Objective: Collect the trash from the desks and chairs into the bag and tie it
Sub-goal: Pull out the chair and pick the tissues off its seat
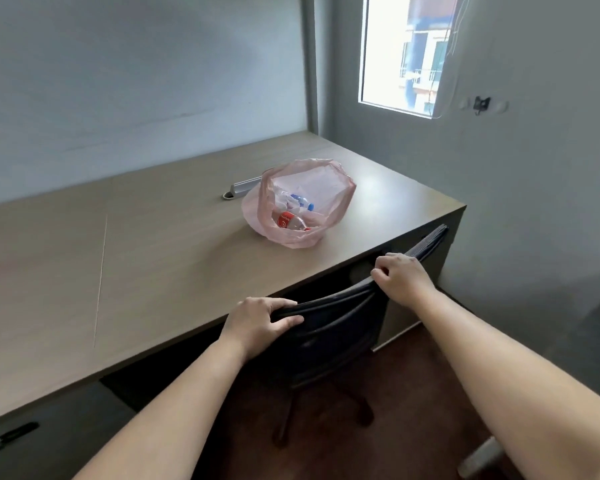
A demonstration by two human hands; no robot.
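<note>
A pink translucent bag (298, 202) stands open on the wooden desk (146, 258), toward its right end. Inside it lie a red-labelled plastic bottle (290, 220) and a blue-capped bottle (302, 201) with some white wrappers. A black office chair (329, 327) is tucked under the desk's front edge. My left hand (260, 323) grips the top left of the chair's backrest. My right hand (400, 277) grips the top of the backrest further right. The chair's seat is hidden under the desk.
A grey cable-port cover (241, 188) sits on the desk just left of the bag. A drawer with a black handle (13, 438) is at the lower left. A window (402, 53) is in the right wall. Dark red floor lies below the chair.
</note>
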